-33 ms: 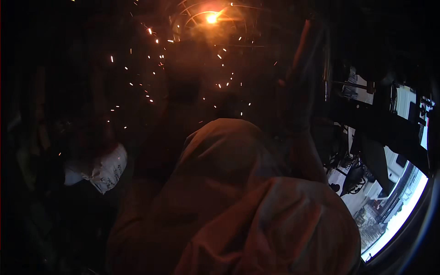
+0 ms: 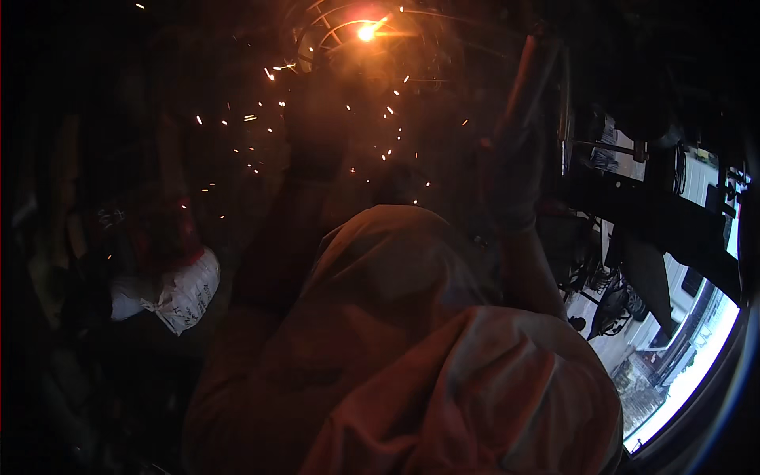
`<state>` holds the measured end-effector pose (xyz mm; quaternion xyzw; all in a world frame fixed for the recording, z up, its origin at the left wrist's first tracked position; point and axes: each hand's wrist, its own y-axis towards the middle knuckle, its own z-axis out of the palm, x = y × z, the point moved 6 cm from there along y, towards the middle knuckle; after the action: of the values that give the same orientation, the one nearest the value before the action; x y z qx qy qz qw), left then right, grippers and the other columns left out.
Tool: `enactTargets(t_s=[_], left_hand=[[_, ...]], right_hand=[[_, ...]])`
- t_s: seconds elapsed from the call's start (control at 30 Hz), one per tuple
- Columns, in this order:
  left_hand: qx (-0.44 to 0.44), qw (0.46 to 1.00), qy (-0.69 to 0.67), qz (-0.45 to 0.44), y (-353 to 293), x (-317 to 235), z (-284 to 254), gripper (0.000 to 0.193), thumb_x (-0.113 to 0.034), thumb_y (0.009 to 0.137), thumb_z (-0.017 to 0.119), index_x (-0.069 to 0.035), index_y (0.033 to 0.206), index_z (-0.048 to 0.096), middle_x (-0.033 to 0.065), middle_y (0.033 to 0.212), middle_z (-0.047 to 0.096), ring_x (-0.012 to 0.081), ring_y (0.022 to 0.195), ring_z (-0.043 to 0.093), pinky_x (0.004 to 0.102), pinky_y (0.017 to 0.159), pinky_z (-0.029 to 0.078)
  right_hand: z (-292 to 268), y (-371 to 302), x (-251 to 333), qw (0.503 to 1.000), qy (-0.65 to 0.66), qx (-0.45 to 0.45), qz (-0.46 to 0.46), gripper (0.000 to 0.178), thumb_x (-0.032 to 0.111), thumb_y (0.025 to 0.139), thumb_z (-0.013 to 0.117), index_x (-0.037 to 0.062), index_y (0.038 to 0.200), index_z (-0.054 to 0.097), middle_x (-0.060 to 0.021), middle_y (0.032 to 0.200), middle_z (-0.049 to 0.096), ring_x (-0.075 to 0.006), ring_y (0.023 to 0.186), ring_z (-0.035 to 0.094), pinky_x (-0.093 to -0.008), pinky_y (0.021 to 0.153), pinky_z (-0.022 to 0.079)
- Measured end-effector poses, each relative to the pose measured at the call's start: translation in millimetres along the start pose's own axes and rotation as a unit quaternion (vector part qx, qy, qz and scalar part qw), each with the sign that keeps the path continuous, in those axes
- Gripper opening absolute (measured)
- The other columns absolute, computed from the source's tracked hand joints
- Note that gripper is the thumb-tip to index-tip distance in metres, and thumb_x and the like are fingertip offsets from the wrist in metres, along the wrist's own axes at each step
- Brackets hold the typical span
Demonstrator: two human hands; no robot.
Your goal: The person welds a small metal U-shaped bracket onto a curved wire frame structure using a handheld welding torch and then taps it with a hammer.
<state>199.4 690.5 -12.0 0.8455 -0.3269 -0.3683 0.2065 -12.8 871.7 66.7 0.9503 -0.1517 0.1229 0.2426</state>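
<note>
A bright orange welding glow (image 2: pixel 366 32) burns at the far middle, throwing sparks toward me, with curved metal bars (image 2: pixel 336 20) lit beside it. My right hand (image 2: pixel 511 186), in a dim glove, is raised right of the middle. It seems closed round a long round rod-like handle (image 2: pixel 529 79) that slants upward; its exact kind is lost in the dark. My left hand (image 2: pixel 317 131) is a dark shape just below the glow. Its fingers, and whatever they hold, cannot be made out. Loose reddish-lit cloth (image 2: pixel 443 340) covers the near middle, between my forearms.
A crumpled white bag (image 2: pixel 186 293) lies at the left, below a dim red object (image 2: pixel 166 229). A dark beam (image 2: pixel 649 206) crosses the right side, with tangled dark gear (image 2: pixel 613 305) under it. Bright daylight shows at the far right rim.
The sparks have shifted, and the red object and my right hand show slightly brighter. Both hands stay in place.
</note>
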Motion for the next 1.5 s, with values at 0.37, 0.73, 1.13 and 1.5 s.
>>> enactTargets(t_s=[0.37,0.73,1.13,1.5], left_hand=[[0.056,0.998,0.021,-0.027,13.7,-10.6,5.0,0.017,-0.016,0.089,0.062,-0.011,0.104,0.069,0.0136,0.091,0.065,0.0344,0.086,0.062,0.0457,0.073,0.050],[0.053,0.997,-0.003,-0.051,9.4,-7.0,14.2,0.017,-0.016,0.089,0.064,-0.006,0.103,0.067,0.0141,0.099,0.066,0.0323,0.090,0.063,0.0421,0.080,0.053],[0.092,0.593,-0.724,-0.340,-4.3,4.7,40.4,0.029,-0.015,0.097,0.058,0.003,0.120,0.058,0.0186,0.122,0.063,0.0265,0.108,0.060,0.0420,0.091,0.052],[0.158,0.658,-0.694,-0.245,-8.6,33.4,37.8,0.048,-0.034,0.098,0.057,-0.002,0.134,0.053,0.0143,0.136,0.055,0.0294,0.127,0.049,0.0525,0.107,0.040]], right_hand=[[13.6,-9.9,-15.0,0.905,0.343,0.067,0.242,0.048,0.015,0.089,0.067,-0.0025,0.128,0.046,-0.0104,0.090,0.065,-0.0159,0.069,0.067,-0.0314,0.063,0.056],[-112.6,-5.7,-140.5,0.792,0.531,-0.149,0.263,0.028,0.021,0.097,0.058,-0.0004,0.115,0.057,-0.0086,0.093,0.063,-0.0157,0.078,0.063,-0.0352,0.071,0.055],[-218.2,-77.1,-341.1,0.790,0.331,-0.445,0.262,0.043,0.035,0.099,0.059,0.0046,0.129,0.055,-0.0062,0.102,0.065,-0.0148,0.086,0.061,-0.0269,0.074,0.050],[-193.0,-7.4,-461.5,0.865,0.248,-0.273,0.340,0.052,0.051,0.100,0.049,0.0100,0.129,0.062,-0.0138,0.111,0.069,-0.0257,0.098,0.066,-0.0361,0.085,0.050]])
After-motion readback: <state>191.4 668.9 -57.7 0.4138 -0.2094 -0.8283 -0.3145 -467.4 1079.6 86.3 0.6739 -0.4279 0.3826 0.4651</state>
